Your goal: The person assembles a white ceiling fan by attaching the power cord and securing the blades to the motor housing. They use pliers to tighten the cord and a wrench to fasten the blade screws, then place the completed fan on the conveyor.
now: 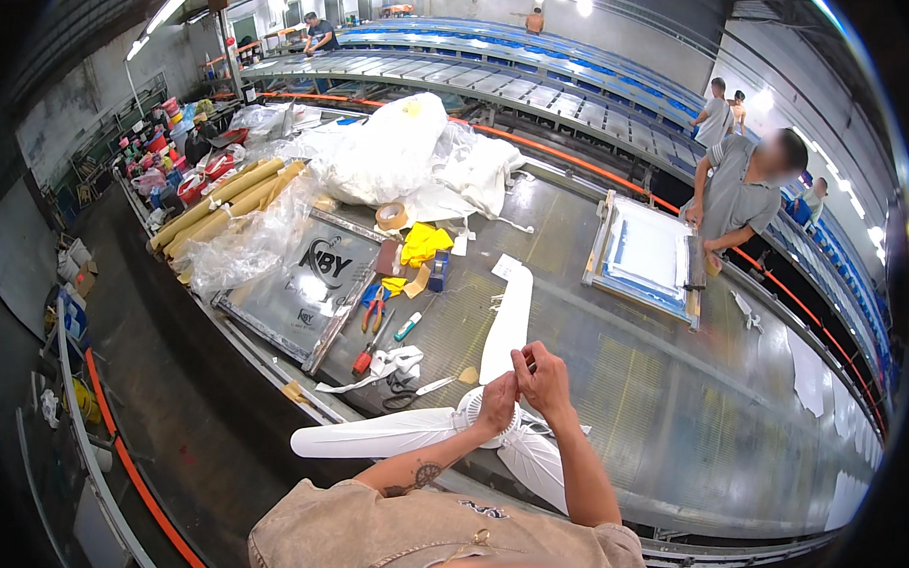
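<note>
A white three-bladed fan (375,434) lies near the front edge of the metal-topped table, one blade pointing left, one away from me and one toward me on the right. Over its round ribbed hub my left hand (497,403) is closed, the fingers curled. Just right of it and slightly higher, my right hand (544,377) is pinched closed and meets the left at the fingertips. Whatever lies between the fingers is too small or hidden to make out. Left of the hub are scissors (418,390) and a white cloth strip (389,364).
Left of the fan lie pliers (373,313), a red-handled screwdriver (362,361), a green-and-white cutter (408,327), yellow cloth (425,244) and a framed screen (319,269). Plastic bags (395,151) and tan rolls (221,202) fill the far left. A co-worker (747,189) handles another frame (643,242) across the table.
</note>
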### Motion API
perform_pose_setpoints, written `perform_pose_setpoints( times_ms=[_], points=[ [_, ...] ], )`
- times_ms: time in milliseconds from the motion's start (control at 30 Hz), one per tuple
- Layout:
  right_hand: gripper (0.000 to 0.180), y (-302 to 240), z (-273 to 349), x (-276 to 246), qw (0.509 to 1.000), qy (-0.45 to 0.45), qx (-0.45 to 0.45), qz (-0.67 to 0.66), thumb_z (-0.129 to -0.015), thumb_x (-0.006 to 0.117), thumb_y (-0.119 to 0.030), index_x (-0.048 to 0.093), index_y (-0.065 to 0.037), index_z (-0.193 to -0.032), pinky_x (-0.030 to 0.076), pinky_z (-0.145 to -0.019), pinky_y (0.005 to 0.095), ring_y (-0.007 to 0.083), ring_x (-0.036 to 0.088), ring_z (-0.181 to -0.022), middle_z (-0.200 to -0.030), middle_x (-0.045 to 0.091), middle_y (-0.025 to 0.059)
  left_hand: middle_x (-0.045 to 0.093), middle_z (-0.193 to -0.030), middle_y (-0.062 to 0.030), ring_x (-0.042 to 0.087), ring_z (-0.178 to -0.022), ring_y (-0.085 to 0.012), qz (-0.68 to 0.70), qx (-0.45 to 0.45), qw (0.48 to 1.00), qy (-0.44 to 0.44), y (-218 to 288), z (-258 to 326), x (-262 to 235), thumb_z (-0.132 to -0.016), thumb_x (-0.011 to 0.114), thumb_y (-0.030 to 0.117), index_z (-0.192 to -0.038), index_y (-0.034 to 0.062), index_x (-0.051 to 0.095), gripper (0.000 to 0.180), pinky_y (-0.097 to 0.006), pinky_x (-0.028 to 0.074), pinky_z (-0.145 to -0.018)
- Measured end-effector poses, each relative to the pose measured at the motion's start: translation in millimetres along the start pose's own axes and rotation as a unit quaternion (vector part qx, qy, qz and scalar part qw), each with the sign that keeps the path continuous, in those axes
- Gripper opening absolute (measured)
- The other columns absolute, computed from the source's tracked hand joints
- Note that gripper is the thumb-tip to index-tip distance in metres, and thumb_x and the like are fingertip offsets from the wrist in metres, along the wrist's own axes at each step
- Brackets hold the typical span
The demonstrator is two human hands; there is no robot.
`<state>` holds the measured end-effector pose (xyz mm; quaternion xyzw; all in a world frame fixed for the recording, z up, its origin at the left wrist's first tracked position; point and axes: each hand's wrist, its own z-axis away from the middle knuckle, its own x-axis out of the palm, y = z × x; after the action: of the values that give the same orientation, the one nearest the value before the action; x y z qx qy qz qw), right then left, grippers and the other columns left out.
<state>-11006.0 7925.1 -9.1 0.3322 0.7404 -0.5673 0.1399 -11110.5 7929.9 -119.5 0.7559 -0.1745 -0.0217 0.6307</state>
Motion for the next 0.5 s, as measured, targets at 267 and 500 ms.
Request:
perform_pose_setpoints(
  times_ms=[267, 500],
  points=[
    [0.015, 7, -10, 20, 0.914, 0.048, 0.106, -0.388, -0.107, 0.063, -0.017, 0.062, -0.003, -0.104, 0.043, -0.049, 0.0239, 0.0056, 0.053, -0.055, -0.066, 0.059, -0.0008, 0.058, -0.072, -0.0062, 0.047, -0.067, -0.0119, -0.037, 0.021, 0.999, -0.010, -4, 3, 4, -0.114, 0.047, 0.033, -0.096, -0.0013, 0.062, 0.042, -0.034, 0.042, -0.061],
    [0.019, 12, -12, 19, 0.819, 0.003, 0.151, -0.553, -0.109, 0.060, -0.020, 0.061, -0.001, -0.109, 0.035, -0.042, 0.0239, 0.0047, 0.038, -0.046, -0.061, 0.045, -0.0040, 0.057, -0.072, -0.0090, 0.049, -0.065, -0.0147, -0.048, 0.033, 0.998, -0.022, -7, 4, 1, -0.111, 0.053, 0.025, -0.098, -0.0013, 0.060, 0.031, -0.035, 0.043, -0.060]
  ],
)
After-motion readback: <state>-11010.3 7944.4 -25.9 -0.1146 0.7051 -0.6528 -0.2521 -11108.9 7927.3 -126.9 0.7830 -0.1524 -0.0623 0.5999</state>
